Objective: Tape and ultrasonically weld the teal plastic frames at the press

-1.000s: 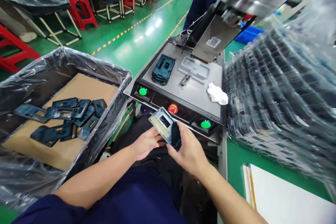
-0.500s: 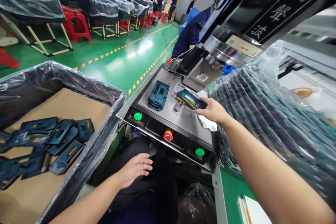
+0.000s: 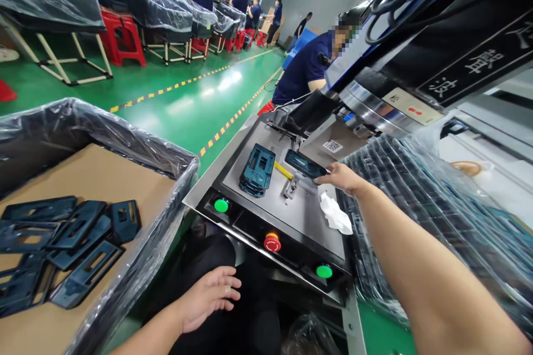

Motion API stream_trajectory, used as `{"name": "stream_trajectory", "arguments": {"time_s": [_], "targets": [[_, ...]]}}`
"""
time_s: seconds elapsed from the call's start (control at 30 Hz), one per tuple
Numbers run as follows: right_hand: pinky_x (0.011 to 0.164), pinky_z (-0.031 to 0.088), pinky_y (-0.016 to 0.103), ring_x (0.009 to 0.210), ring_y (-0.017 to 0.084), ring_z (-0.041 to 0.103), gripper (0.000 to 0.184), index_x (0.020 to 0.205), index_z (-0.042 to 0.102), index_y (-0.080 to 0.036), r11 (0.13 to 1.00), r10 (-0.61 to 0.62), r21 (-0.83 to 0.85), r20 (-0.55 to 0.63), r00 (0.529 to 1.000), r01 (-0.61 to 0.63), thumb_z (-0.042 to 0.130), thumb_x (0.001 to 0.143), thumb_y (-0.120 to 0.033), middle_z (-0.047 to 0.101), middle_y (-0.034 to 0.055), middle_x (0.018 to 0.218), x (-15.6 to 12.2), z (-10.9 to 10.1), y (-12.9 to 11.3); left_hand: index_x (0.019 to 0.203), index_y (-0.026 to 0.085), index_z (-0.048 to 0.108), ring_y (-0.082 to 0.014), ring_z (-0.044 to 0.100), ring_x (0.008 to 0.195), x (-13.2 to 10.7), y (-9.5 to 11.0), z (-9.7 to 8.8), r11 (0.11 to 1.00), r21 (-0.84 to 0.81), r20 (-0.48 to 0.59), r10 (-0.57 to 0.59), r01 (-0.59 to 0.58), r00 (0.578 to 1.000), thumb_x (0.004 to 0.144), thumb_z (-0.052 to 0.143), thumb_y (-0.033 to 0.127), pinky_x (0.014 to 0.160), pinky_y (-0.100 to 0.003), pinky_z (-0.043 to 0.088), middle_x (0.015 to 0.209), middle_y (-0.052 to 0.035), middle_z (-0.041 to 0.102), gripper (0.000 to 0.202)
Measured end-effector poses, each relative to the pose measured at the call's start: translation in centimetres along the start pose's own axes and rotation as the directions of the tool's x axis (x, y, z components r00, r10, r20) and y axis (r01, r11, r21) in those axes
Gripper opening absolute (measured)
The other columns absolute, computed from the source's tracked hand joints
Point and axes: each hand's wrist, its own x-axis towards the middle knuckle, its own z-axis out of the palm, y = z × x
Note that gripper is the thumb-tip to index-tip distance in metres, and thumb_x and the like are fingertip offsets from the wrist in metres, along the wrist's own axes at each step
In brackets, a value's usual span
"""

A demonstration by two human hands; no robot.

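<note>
My right hand grips the near end of a dark teal plastic frame, which lies at the clear fixture under the machine head. To its left, a small stack of similar teal plastic frames rests on the metal plate. Between them are a yellow strip and a small metal clamp block. A crumpled white cloth lies just below my right hand. My left hand hovers over my lap, fingers apart and holding nothing.
At left stands a plastic-lined bin with several teal frames on cardboard. Two green buttons flank a red emergency stop along the machine's front. Plastic-wrapped stacked trays are at right. A co-worker sits behind the machine.
My right hand has moved the frame from a tilted position over the yellow strip back to the fixture beneath the machine head. The view has shifted slightly; my left hand stays over my lap.
</note>
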Motion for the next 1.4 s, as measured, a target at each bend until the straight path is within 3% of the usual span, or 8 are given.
{"name": "stream_trajectory", "arguments": {"time_s": [0.13, 0.3, 0.43, 0.7, 0.77, 0.93, 1.2, 1.4], "targets": [[0.089, 0.052, 0.030, 0.098, 0.022, 0.066, 0.045, 0.105, 0.070, -0.013, 0.997, 0.014, 0.074, 0.166, 0.986, -0.026, 0.076, 0.063, -0.026, 0.072, 0.0091, 0.104, 0.1, 0.7, 0.5, 0.117, 0.019, 0.059, -0.0230, 0.061, 0.100, 0.0, -0.2, -0.4, 1.000, -0.010, 0.006, 0.003, -0.003, 1.000, 0.074, 0.074, 0.024, 0.085, -0.037, 0.045, 0.117, -0.0127, 0.058, 0.046], [0.098, 0.047, 0.030, 0.114, 0.021, 0.061, 0.047, 0.127, 0.061, -0.013, 0.982, -0.032, -0.187, 0.029, 0.999, 0.037, 0.057, 0.087, -0.036, 0.065, 0.0098, 0.124, -0.1, 2.6, 0.2, 0.117, 0.019, 0.059, -0.0224, 0.061, 0.098, -0.1, -0.2, -0.4, 1.000, -0.026, 0.010, 0.003, -0.003, 1.000, 0.074, 0.073, 0.023, 0.084, -0.037, 0.044, 0.116, -0.0124, 0.059, 0.045], [0.103, 0.042, 0.037, 0.120, 0.027, 0.056, 0.050, 0.133, 0.057, -0.011, 0.951, -0.039, -0.311, -0.086, 0.996, 0.010, 0.049, 0.092, -0.038, 0.062, 0.0154, 0.128, -0.8, 4.6, -0.6, 0.116, 0.020, 0.060, -0.0227, 0.061, 0.099, 0.0, -0.1, -0.1, 1.000, -0.013, 0.009, 0.003, -0.003, 1.000, 0.072, 0.075, 0.024, 0.084, -0.037, 0.044, 0.117, -0.0126, 0.059, 0.047], [0.102, 0.041, 0.037, 0.114, 0.025, 0.056, 0.037, 0.113, 0.068, -0.014, 0.872, -0.225, -0.477, -0.196, 0.954, 0.108, 0.046, 0.094, -0.037, 0.065, 0.0133, 0.116, -5.0, 7.6, -5.1, 0.116, 0.019, 0.059, -0.0234, 0.060, 0.099, -0.3, -0.3, 0.3, 1.000, 0.014, 0.008, 0.008, -0.008, 1.000, 0.071, 0.076, 0.029, 0.086, -0.038, 0.044, 0.118, -0.0135, 0.058, 0.049], [0.093, 0.046, 0.035, 0.107, 0.024, 0.060, 0.033, 0.107, 0.070, -0.018, 0.814, -0.245, -0.565, -0.122, 0.962, 0.136, 0.047, 0.093, -0.037, 0.067, 0.0106, 0.110, -5.6, 7.7, -6.7, 0.117, 0.019, 0.059, -0.0237, 0.061, 0.100, -0.4, -0.4, 0.1, 1.000, 0.018, 0.014, 0.015, -0.015, 1.000, 0.073, 0.075, 0.030, 0.087, -0.038, 0.044, 0.119, -0.0138, 0.058, 0.048], [0.076, 0.052, 0.034, 0.096, 0.027, 0.066, 0.022, 0.096, 0.073, -0.017, 0.722, -0.110, -0.685, 0.025, 0.994, 0.097, 0.058, 0.083, -0.026, 0.068, 0.0142, 0.107, -5.0, 7.4, -9.6, 0.117, 0.019, 0.057, -0.0239, 0.061, 0.099, -0.2, -0.9, -0.1, 0.999, 0.023, 0.003, 0.035, -0.035, 0.999, 0.071, 0.076, 0.030, 0.085, -0.037, 0.044, 0.117, -0.0129, 0.058, 0.051], [0.078, 0.052, 0.037, 0.096, 0.029, 0.067, 0.019, 0.095, 0.071, -0.010, 0.747, -0.048, -0.664, 0.001, 0.999, 0.036, 0.056, 0.085, -0.015, 0.068, 0.0200, 0.102, -4.0, 7.8, -10.0, 0.114, 0.018, 0.058, -0.0220, 0.062, 0.095, -0.3, -1.0, 0.2, 0.997, 0.019, -0.004, 0.078, -0.078, 0.997, 0.069, 0.075, 0.025, 0.081, -0.035, 0.044, 0.111, -0.0112, 0.059, 0.048], [0.082, 0.048, 0.035, 0.094, 0.025, 0.067, 0.030, 0.107, 0.064, -0.012, 0.831, -0.036, -0.555, -0.123, 0.992, -0.039, 0.039, 0.097, -0.026, 0.070, 0.0164, 0.098, -7.4, 5.5, -9.3, 0.117, 0.016, 0.055, -0.0212, 0.063, 0.093, -0.6, -1.4, -0.3, 0.994, 0.028, -0.021, 0.110, -0.109, 0.994, 0.070, 0.073, 0.023, 0.082, -0.036, 0.045, 0.112, -0.0123, 0.059, 0.051]]}}
